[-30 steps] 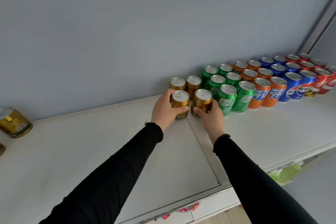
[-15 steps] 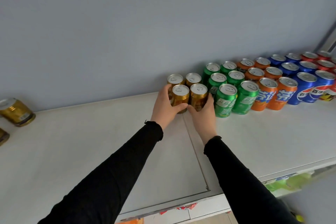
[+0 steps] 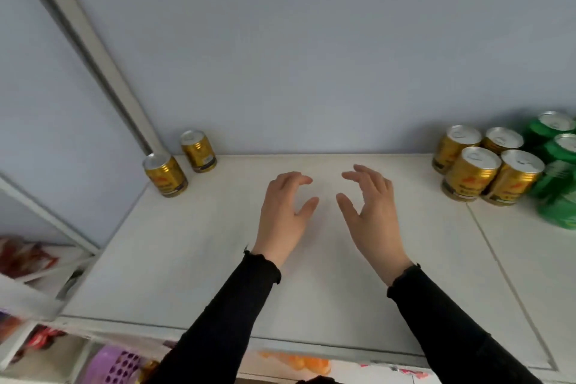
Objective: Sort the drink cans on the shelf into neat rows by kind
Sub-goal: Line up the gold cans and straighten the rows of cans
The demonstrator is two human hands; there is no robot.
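The big white shelf (image 3: 311,274) holds two loose round gold metal cans (image 3: 166,174) at ten o'clock, standing upright. The left hand (image 3: 285,215) is nearer them. Both hands hover empty, fingers (image 3: 361,173) spread and loosely curled. The can labels are too blurry to read.
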